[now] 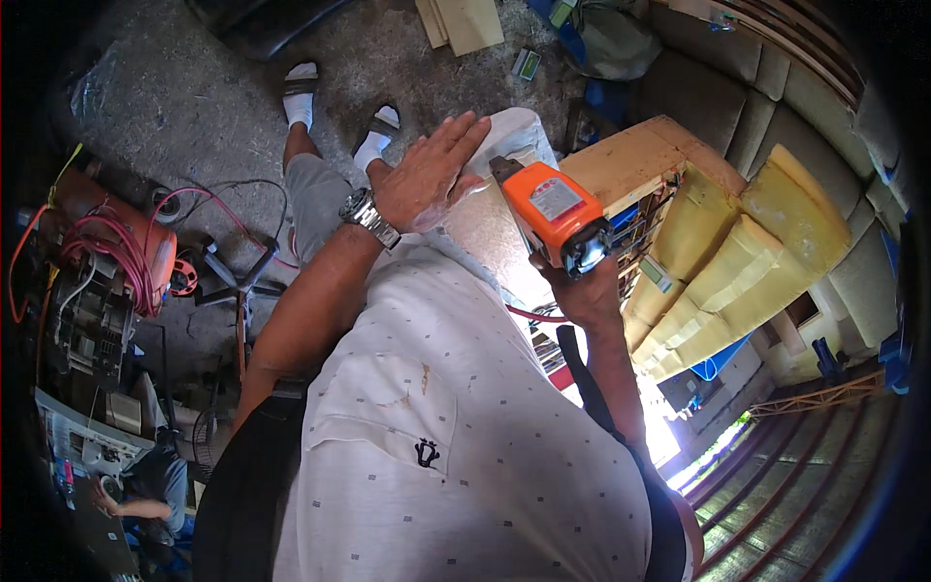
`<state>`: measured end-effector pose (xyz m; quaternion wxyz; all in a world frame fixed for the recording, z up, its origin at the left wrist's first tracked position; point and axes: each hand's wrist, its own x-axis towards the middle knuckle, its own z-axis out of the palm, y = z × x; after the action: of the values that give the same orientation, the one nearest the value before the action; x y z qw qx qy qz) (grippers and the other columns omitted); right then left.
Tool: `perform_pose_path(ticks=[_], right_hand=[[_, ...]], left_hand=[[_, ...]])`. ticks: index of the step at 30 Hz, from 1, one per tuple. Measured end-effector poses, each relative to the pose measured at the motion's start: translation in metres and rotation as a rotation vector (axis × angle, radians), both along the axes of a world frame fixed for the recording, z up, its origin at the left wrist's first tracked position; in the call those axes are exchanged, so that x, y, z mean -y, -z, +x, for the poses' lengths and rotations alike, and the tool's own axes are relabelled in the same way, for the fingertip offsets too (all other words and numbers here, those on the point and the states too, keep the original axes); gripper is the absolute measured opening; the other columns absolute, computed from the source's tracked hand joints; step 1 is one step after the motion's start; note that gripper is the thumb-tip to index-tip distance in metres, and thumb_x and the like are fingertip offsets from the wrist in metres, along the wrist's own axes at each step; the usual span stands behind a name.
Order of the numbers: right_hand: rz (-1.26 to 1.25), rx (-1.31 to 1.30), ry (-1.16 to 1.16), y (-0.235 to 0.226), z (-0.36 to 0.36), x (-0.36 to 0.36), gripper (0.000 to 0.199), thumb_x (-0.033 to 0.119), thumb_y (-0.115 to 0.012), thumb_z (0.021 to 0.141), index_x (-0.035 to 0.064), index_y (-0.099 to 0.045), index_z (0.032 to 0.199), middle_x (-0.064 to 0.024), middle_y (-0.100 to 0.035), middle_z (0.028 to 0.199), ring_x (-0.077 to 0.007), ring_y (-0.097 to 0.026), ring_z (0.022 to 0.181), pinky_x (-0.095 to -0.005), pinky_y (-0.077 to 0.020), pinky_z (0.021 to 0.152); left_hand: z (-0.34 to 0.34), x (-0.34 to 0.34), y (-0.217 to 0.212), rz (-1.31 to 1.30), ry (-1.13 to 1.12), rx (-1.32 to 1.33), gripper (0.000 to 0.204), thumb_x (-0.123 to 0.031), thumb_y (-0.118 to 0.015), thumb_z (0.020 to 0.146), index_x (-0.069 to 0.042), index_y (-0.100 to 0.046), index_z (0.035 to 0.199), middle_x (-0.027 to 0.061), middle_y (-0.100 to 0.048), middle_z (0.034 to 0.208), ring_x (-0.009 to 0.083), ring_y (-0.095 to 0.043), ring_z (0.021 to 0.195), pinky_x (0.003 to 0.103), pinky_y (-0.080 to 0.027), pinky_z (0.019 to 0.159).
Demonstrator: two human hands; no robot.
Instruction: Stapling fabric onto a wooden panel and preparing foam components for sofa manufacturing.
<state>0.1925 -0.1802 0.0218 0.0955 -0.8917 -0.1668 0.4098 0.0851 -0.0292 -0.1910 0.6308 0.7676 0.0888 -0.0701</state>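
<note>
My left hand [432, 179], with a metal watch on its wrist, lies with straight fingers on a pale, fabric-covered piece [485, 228] in front of my body. My right hand [587, 296] is wrapped round an orange staple gun [555, 202], its dark nose pointing toward my left fingers and over the edge of the pale piece. The gun's body hides part of the right hand's grip. A red hose [535, 315] runs below the gun.
At right, yellow foam pieces [742, 262] lean beside a wooden frame [630, 155] with grey cushions [815, 126] behind. A reddish tank [131, 233] with coiled hoses stands left. Another person's hand [105, 497] shows lower left. Boards [464, 21] lie on the floor.
</note>
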Motion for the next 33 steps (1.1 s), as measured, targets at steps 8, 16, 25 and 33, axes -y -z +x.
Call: perform_pose_path(ticks=[8, 16, 25, 33], right_hand=[[0.001, -0.025, 0.017, -0.003, -0.009, -0.011, 0.044, 0.01, -0.086, 0.078, 0.0054, -0.068, 0.118, -0.0122, -0.073, 0.112, -0.0265, -0.071, 0.103, -0.0395, -0.0553, 0.089], [-0.009, -0.059, 0.059, -0.005, -0.019, -0.006, 0.046, 0.007, -0.085, 0.078, 0.0046, -0.067, 0.12, -0.0122, -0.072, 0.114, -0.0242, -0.07, 0.106, -0.0388, -0.0541, 0.092], [-0.268, -0.019, 0.118, -0.012, -0.025, 0.019, 0.04, 0.008, -0.08, 0.084, 0.0039, -0.067, 0.121, -0.0104, -0.074, 0.098, -0.0186, -0.069, 0.088, -0.0353, -0.0548, 0.079], [-0.148, 0.068, 0.111, -0.001, -0.03, 0.054, 0.044, 0.035, -0.085, 0.082, 0.0082, -0.072, 0.115, -0.0167, -0.076, 0.095, -0.0329, -0.075, 0.094, -0.0431, -0.0571, 0.078]], left_hand=[[-0.007, 0.0, 0.004, -0.026, 0.018, -0.016, 0.086, -0.024, -0.067, 0.094, -0.016, -0.015, 0.163, 0.0174, -0.02, 0.167, 0.0408, -0.025, 0.152, 0.061, -0.029, 0.118], [-0.013, -0.006, 0.007, -0.032, 0.051, -0.007, 0.092, -0.021, -0.071, 0.092, -0.017, -0.013, 0.164, 0.0134, -0.014, 0.17, 0.0354, -0.02, 0.155, 0.059, -0.024, 0.12], [0.011, -0.03, 0.101, -0.892, -0.117, -0.329, 0.061, -0.053, -0.044, 0.105, -0.017, -0.045, 0.154, 0.0046, -0.046, 0.157, 0.0236, -0.038, 0.147, 0.046, -0.028, 0.121], [-0.013, -0.003, 0.075, -0.977, -0.073, -0.319, 0.058, -0.049, -0.039, 0.109, -0.012, -0.048, 0.152, 0.0108, -0.055, 0.148, 0.0184, -0.053, 0.132, 0.034, -0.039, 0.113]])
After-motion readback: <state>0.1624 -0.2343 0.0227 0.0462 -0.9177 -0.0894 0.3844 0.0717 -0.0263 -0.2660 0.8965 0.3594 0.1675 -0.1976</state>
